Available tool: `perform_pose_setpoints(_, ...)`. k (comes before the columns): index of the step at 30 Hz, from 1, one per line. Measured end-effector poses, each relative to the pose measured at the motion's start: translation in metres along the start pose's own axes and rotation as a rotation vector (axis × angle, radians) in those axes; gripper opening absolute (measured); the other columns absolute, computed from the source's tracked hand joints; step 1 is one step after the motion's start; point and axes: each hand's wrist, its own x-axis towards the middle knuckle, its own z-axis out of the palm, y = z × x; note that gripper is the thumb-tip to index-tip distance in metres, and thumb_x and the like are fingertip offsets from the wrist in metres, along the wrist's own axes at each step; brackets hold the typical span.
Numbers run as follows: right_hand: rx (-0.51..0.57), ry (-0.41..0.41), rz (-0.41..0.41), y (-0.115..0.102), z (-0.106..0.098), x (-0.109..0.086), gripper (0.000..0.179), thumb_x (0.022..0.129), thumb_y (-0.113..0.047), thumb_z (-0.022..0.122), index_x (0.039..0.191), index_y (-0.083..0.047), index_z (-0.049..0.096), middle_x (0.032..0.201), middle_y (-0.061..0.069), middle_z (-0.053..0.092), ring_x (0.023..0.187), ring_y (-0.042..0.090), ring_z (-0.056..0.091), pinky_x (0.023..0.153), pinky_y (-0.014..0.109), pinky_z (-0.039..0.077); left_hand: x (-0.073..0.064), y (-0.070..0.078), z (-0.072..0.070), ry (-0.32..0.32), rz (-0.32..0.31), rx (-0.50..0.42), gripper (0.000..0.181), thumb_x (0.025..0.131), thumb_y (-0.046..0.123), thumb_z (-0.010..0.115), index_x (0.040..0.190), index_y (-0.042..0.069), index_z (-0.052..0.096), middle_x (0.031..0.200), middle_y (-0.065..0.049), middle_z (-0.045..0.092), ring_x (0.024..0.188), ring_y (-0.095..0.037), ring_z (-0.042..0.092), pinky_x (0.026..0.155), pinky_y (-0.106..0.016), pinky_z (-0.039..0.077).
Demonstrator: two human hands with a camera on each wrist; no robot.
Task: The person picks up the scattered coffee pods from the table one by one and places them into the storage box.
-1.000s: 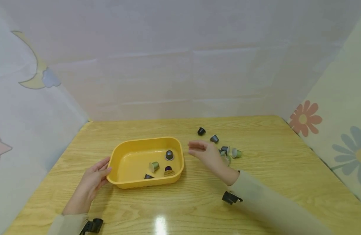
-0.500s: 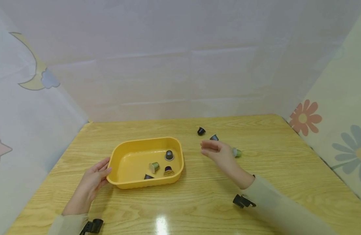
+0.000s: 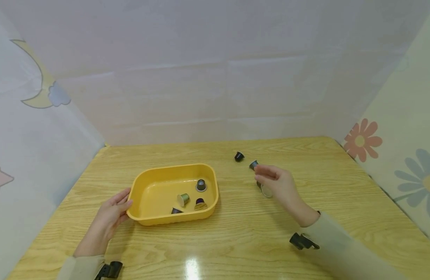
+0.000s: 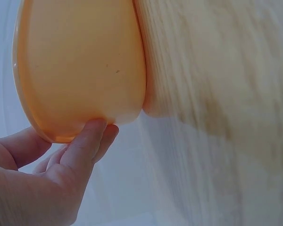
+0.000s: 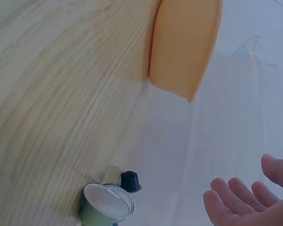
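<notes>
A yellow basin (image 3: 155,220) stands on the wooden table, and my left hand (image 3: 111,214) grips its left end. The left wrist view shows the thumb at the rim and fingers against the outer wall. Inside lie coffee capsules: a dark grey one (image 3: 201,185), a green one (image 3: 183,199), a purple one with a gold lid (image 3: 200,205) and a dark one (image 3: 176,210) partly behind the front wall. My right hand (image 3: 279,186) hovers over loose capsules, fingers loosely bent and holding nothing. Beneath it shows a pale-lidded capsule (image 3: 266,191); others there are partly hidden.
Behind the right hand lie a black capsule (image 3: 239,156) and a blue-grey capsule (image 3: 253,165). In the right wrist view, a green capsule (image 5: 96,213) lies near a dark capsule (image 5: 129,181). Printed sheets (image 3: 215,93) enclose the table (image 3: 215,252) at the back and sides.
My right hand has moved right, away from the basin, to over the loose capsules, covering some of them. The left hand and the basin have stayed in place.
</notes>
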Motion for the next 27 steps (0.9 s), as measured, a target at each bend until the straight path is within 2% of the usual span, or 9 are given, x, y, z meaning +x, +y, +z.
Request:
perform_pose_setpoints(3,-0.024,0.002,0.006,0.001,-0.005,0.000,0.040,0.098,-0.008,0.065,0.134,0.010,0.058,0.131,0.025,0.063,0.095,-0.011,0.061,0.087,0.012,0.050,0.000,0.000,-0.001,0.000,0.000,0.002,0.063,0.108,0.007,0.042,0.161,0.005,0.008,0.165,-0.018,0.010,0.118,0.005,0.053,0.085,-0.018,0.054)
perform_pose_setpoints(7,-0.040,0.011,0.006,0.002,-0.012,-0.001,0.041,0.099,-0.011,0.064,0.135,0.008,0.057,0.134,0.025,0.061,0.096,-0.012,0.060,0.088,0.012,0.049,0.000,0.000,-0.001,-0.001,0.004,0.003,0.064,0.108,0.007,0.042,0.161,0.004,0.008,0.165,-0.018,0.010,0.102,0.014,0.056,0.084,-0.018,0.054)
perform_pose_setpoints(9,-0.044,0.018,0.004,0.003,-0.016,-0.001,0.042,0.100,-0.012,0.064,0.137,0.007,0.057,0.136,0.025,0.060,0.097,-0.013,0.059,0.089,0.012,0.049,-0.001,0.000,-0.001,-0.001,0.006,0.005,0.064,0.108,0.007,0.042,0.161,0.004,0.008,0.165,-0.018,0.010,0.100,0.015,0.056,0.084,-0.018,0.054)
perform_pose_setpoints(12,-0.053,0.030,0.012,0.004,-0.021,-0.002,0.044,0.100,-0.014,0.065,0.138,0.006,0.056,0.138,0.024,0.058,0.098,-0.014,0.058,0.088,0.011,0.049,-0.001,0.000,-0.001,-0.001,0.009,0.007,0.063,0.108,0.006,0.042,0.161,0.004,0.008,0.165,-0.018,0.009,0.105,0.013,0.056,0.084,-0.018,0.054)
perform_pose_setpoints(15,-0.066,0.043,0.020,0.006,-0.024,-0.002,0.045,0.100,-0.015,0.065,0.139,0.006,0.055,0.139,0.025,0.057,0.098,-0.015,0.057,0.086,0.009,0.048,-0.001,0.001,0.000,0.002,0.012,0.008,0.063,0.108,0.006,0.041,0.161,0.003,0.007,0.165,-0.018,0.008,0.117,0.005,0.053,0.084,-0.018,0.054)
perform_pose_setpoints(19,-0.086,0.054,0.019,0.010,-0.030,-0.003,0.045,0.100,-0.014,0.065,0.139,0.007,0.055,0.139,0.026,0.057,0.097,-0.017,0.056,0.085,0.008,0.048,-0.001,0.002,0.000,0.007,0.011,0.010,0.063,0.108,0.007,0.041,0.161,0.003,0.007,0.165,-0.018,0.008,0.125,-0.002,0.048,0.083,-0.018,0.054)
perform_pose_setpoints(23,-0.106,0.056,0.020,0.014,-0.036,-0.003,0.046,0.100,-0.015,0.064,0.139,0.007,0.053,0.140,0.027,0.055,0.098,-0.018,0.054,0.085,0.007,0.047,-0.001,0.001,0.000,0.003,0.016,0.015,0.063,0.108,0.007,0.042,0.161,0.003,0.008,0.165,-0.018,0.009,0.118,0.005,0.053,0.084,-0.017,0.053)
perform_pose_setpoints(27,-0.134,0.061,0.024,0.020,-0.043,-0.003,0.047,0.101,-0.016,0.063,0.141,0.007,0.052,0.142,0.026,0.054,0.100,-0.018,0.053,0.085,0.006,0.046,-0.002,0.001,0.001,-0.007,0.022,0.014,0.063,0.108,0.006,0.042,0.161,0.002,0.008,0.165,-0.018,0.010,0.103,0.014,0.057,0.084,-0.017,0.053)
